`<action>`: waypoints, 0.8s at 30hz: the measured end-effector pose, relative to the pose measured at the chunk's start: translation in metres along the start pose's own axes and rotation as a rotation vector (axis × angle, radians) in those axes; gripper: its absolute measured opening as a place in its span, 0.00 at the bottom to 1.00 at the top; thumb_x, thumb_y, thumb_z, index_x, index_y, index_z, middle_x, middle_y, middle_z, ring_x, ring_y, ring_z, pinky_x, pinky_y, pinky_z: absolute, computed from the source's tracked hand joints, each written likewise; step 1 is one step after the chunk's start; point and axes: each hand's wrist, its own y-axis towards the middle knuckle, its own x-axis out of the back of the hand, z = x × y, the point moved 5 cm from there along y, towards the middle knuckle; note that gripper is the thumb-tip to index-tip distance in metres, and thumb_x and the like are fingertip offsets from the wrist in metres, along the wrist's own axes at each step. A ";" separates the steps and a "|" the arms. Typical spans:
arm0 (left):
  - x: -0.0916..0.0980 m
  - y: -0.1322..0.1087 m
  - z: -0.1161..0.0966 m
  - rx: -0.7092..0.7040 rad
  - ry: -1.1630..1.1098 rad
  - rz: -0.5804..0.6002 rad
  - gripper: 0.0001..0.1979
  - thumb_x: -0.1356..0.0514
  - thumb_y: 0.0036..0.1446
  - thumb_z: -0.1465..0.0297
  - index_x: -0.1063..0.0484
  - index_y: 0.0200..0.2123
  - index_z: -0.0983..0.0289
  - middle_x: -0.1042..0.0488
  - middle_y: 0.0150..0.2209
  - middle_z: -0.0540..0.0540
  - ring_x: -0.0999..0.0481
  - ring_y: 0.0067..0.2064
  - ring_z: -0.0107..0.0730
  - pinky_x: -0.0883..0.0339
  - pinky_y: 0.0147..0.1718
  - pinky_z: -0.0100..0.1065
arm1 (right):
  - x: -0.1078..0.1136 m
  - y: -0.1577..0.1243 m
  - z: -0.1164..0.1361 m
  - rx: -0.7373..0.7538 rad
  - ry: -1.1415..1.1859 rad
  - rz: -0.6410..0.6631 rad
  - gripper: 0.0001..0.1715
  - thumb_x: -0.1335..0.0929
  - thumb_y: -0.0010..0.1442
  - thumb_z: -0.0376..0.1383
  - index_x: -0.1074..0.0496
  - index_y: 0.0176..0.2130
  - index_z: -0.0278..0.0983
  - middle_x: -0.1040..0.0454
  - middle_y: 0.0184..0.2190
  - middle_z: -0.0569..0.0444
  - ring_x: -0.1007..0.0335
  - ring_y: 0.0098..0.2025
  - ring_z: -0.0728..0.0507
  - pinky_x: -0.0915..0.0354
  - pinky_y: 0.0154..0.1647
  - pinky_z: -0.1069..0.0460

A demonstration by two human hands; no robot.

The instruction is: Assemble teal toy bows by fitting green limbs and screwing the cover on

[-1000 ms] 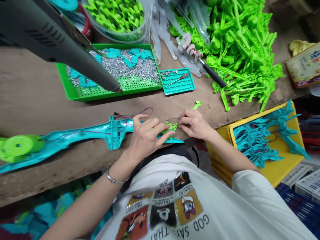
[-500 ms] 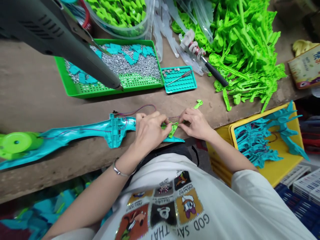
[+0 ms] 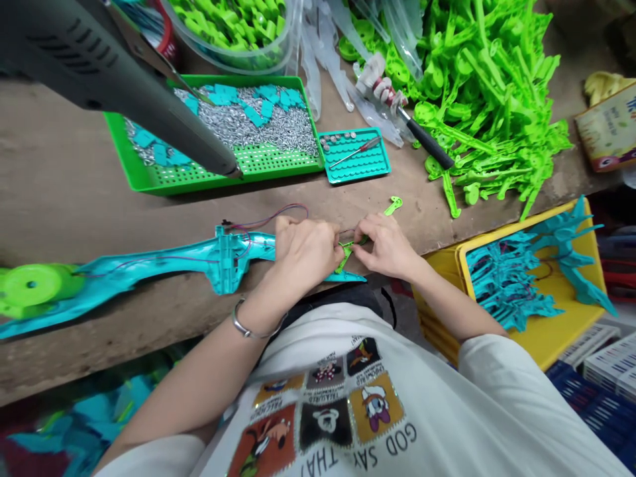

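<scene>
A long blue plastic part (image 3: 163, 262) lies along the table's front edge, with a round green piece (image 3: 32, 285) at its left end and a thin wire (image 3: 291, 207) looping above it. My left hand (image 3: 311, 248), with a bracelet on the wrist, is over the part's right section, fingers bent and pressed together; what they pinch is hidden. Close by on the right, my right hand (image 3: 382, 245) has its fingertips closed at the thin wire. Between the hands a small green piece (image 3: 344, 258) shows on the blue part. Another small green piece (image 3: 393, 205) lies behind my right hand.
A green tray (image 3: 173, 182) of screws stands behind, under a grey tool (image 3: 189, 132). Beside it are a teal tray (image 3: 358, 173) with a screwdriver, and a hammer (image 3: 427, 139). A green parts pile (image 3: 487, 99) is back right; a yellow bin (image 3: 561, 338) holds blue parts.
My left hand has shifted slightly right and turned so that its back covers more of the part. My right hand stays nearly in place, its fingers slightly moved.
</scene>
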 end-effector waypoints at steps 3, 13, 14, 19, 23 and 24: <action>0.000 0.000 -0.003 -0.001 0.048 0.021 0.13 0.44 0.57 0.67 0.20 0.33 0.63 0.17 0.34 0.64 0.19 0.38 0.52 0.44 0.50 0.52 | 0.002 -0.010 0.014 0.018 -0.129 -0.123 0.03 0.32 0.63 0.35 0.28 0.38 0.38 0.27 0.44 0.45 0.37 0.46 0.37 0.43 0.46 0.43; 0.000 0.000 -0.002 -0.034 0.039 0.004 0.14 0.45 0.59 0.65 0.21 0.30 0.63 0.18 0.31 0.65 0.19 0.36 0.54 0.40 0.44 0.50 | -0.024 -0.032 0.029 0.061 -0.053 -0.186 0.14 0.39 0.66 0.27 0.31 0.48 0.36 0.23 0.41 0.45 0.33 0.46 0.37 0.39 0.46 0.44; 0.001 -0.001 0.000 -0.050 0.030 0.009 0.13 0.44 0.60 0.65 0.21 0.30 0.62 0.18 0.31 0.64 0.19 0.36 0.53 0.40 0.43 0.49 | -0.025 -0.031 0.029 0.050 -0.057 -0.173 0.14 0.39 0.67 0.27 0.31 0.49 0.36 0.23 0.42 0.45 0.33 0.46 0.37 0.39 0.47 0.44; 0.011 -0.009 0.025 -0.166 -0.120 -0.015 0.10 0.44 0.63 0.65 0.23 0.36 0.59 0.18 0.33 0.54 0.20 0.37 0.43 0.40 0.44 0.43 | -0.020 -0.028 0.033 0.040 -0.073 -0.132 0.14 0.40 0.68 0.27 0.29 0.48 0.34 0.23 0.41 0.44 0.34 0.46 0.37 0.39 0.49 0.45; 0.014 -0.027 0.049 -0.281 -0.149 -0.109 0.10 0.45 0.66 0.66 0.25 0.38 0.58 0.19 0.37 0.52 0.22 0.40 0.40 0.43 0.48 0.45 | -0.019 -0.026 0.036 0.056 -0.120 -0.084 0.16 0.40 0.70 0.29 0.26 0.50 0.37 0.24 0.43 0.46 0.35 0.44 0.39 0.41 0.47 0.44; 0.014 -0.032 0.054 -0.286 -0.136 -0.134 0.11 0.46 0.67 0.66 0.25 0.37 0.58 0.20 0.37 0.53 0.23 0.40 0.40 0.44 0.48 0.45 | -0.020 -0.025 0.037 0.059 -0.120 -0.074 0.17 0.40 0.70 0.29 0.25 0.51 0.38 0.24 0.43 0.46 0.35 0.43 0.39 0.41 0.47 0.45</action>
